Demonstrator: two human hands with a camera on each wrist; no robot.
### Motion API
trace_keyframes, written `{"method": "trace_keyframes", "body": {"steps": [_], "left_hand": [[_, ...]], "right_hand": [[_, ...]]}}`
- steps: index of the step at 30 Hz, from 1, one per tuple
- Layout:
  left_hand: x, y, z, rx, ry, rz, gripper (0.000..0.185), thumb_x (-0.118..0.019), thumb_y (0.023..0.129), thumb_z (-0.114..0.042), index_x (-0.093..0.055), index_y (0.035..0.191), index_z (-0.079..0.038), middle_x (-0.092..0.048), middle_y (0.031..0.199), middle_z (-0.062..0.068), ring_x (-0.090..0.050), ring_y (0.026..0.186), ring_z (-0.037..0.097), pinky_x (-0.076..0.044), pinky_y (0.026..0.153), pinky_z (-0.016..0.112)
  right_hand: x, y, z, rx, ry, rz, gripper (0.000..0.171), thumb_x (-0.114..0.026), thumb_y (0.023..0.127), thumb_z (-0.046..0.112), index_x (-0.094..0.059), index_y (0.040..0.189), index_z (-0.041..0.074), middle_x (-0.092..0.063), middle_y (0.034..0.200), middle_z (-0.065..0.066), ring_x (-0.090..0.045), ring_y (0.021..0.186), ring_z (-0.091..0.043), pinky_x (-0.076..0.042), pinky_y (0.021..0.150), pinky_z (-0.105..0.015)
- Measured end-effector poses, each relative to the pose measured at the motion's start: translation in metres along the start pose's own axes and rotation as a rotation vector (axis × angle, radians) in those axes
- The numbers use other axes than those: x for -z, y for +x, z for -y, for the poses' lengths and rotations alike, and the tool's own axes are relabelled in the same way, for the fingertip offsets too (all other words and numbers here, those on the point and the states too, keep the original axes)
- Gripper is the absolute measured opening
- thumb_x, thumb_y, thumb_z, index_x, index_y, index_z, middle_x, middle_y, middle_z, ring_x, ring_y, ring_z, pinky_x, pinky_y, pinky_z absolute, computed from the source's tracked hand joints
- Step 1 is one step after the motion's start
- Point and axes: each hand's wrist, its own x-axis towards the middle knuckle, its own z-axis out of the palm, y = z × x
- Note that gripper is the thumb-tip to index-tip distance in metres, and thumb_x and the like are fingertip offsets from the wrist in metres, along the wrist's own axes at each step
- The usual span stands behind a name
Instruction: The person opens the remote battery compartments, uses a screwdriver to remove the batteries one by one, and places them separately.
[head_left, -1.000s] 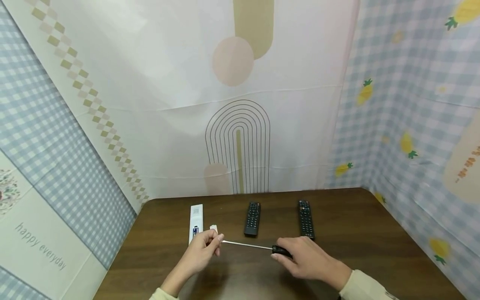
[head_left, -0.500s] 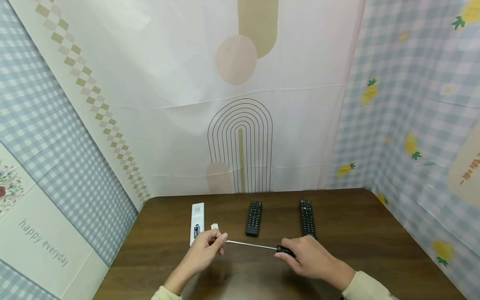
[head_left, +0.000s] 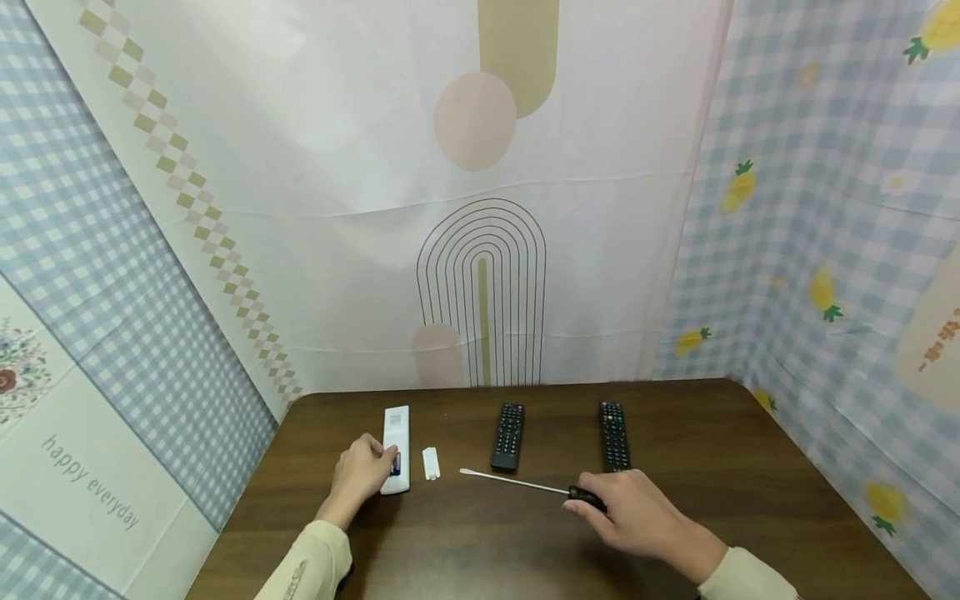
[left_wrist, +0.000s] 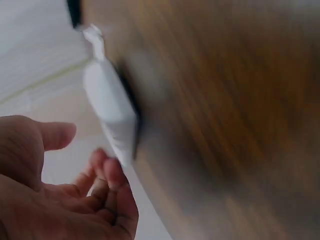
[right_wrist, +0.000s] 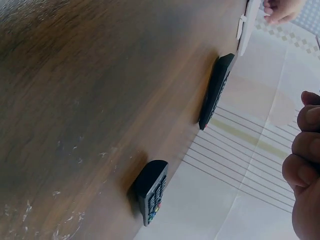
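Observation:
A white remote (head_left: pixel 397 425) lies at the left with its battery bay uncovered and a blue battery (head_left: pixel 395 468) showing in it. My left hand (head_left: pixel 360 473) is at its left edge, thumb over the bay; in the blurred left wrist view, thumb and loosely bent fingers stand apart near the remote's end (left_wrist: pixel 112 100). Just right of the remote lies a small white battery cover (head_left: pixel 431 463). My right hand (head_left: pixel 637 512) grips the black handle of a screwdriver (head_left: pixel 517 481), whose bare metal shaft points left above the table.
Two black remotes lie on the brown wooden table (head_left: pixel 480 550): one in the middle (head_left: pixel 507 437), another at the right (head_left: pixel 614 435), close beyond my right hand. Patterned cloth (head_left: pixel 345 275) hangs behind the table and at both sides.
My left hand has let go of the screwdriver's tip and moved left to the white remote. The battery cover is now in full view. My right hand keeps the screwdriver, shifted slightly right.

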Motion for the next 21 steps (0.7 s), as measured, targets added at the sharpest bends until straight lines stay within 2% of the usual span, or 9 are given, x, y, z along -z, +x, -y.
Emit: {"method": "trace_keyframes", "body": {"steps": [2,4,5,10,13,21], "left_hand": [[-0.002,0.01,0.004,0.039,0.046,0.036,0.046,-0.067,0.1,-0.052,-0.067,0.099,-0.006,-0.072,0.095,0.012,-0.069,0.09,0.033,-0.052,0.084,0.054],[0.001,0.014,-0.001,0.081,0.066,0.082,0.05,-0.066,0.1,-0.053,-0.066,0.099,-0.003,-0.073,0.099,0.015,-0.068,0.094,0.035,-0.05,0.091,0.06],[-0.004,0.02,0.003,0.083,0.079,0.089,0.054,-0.064,0.1,-0.058,-0.067,0.098,-0.004,-0.072,0.097,0.015,-0.068,0.092,0.034,-0.05,0.09,0.059],[-0.007,0.03,-0.001,0.126,0.084,0.151,0.055,-0.064,0.1,-0.058,-0.062,0.082,-0.006,-0.064,0.08,0.012,-0.06,0.078,0.03,-0.047,0.098,0.065],[0.002,0.027,-0.014,0.154,0.089,0.197,0.049,-0.067,0.1,-0.051,-0.058,0.078,-0.007,-0.061,0.076,0.01,-0.059,0.079,0.029,-0.041,0.107,0.07],[0.006,0.024,-0.018,0.153,0.103,0.212,0.056,-0.065,0.099,-0.06,-0.053,0.072,-0.012,-0.057,0.073,0.007,-0.057,0.076,0.027,-0.043,0.101,0.066]], "right_hand": [[-0.001,0.0,-0.001,0.005,-0.01,-0.015,0.028,-0.075,0.101,0.034,-0.055,0.083,0.03,-0.041,0.065,0.025,-0.029,0.055,0.016,-0.026,0.049,-0.005],[-0.002,0.0,-0.002,0.011,-0.014,-0.026,0.028,-0.076,0.1,0.034,-0.054,0.082,0.03,-0.041,0.065,0.025,-0.03,0.055,0.016,-0.026,0.049,-0.005],[-0.002,0.0,-0.002,0.012,-0.013,-0.028,0.029,-0.077,0.1,0.034,-0.054,0.082,0.03,-0.042,0.066,0.026,-0.03,0.055,0.016,-0.026,0.048,-0.005],[-0.004,-0.001,-0.003,0.004,0.0,-0.023,0.028,-0.078,0.099,0.034,-0.055,0.083,0.031,-0.042,0.067,0.027,-0.031,0.055,0.017,-0.027,0.048,-0.005],[-0.005,-0.001,-0.003,-0.005,0.005,-0.03,0.029,-0.078,0.099,0.034,-0.054,0.082,0.03,-0.041,0.066,0.027,-0.029,0.054,0.017,-0.026,0.048,-0.005],[-0.007,0.002,-0.004,-0.002,0.007,-0.039,0.027,-0.077,0.1,0.033,-0.056,0.083,0.03,-0.043,0.066,0.025,-0.03,0.055,0.016,-0.027,0.048,-0.005]]}}
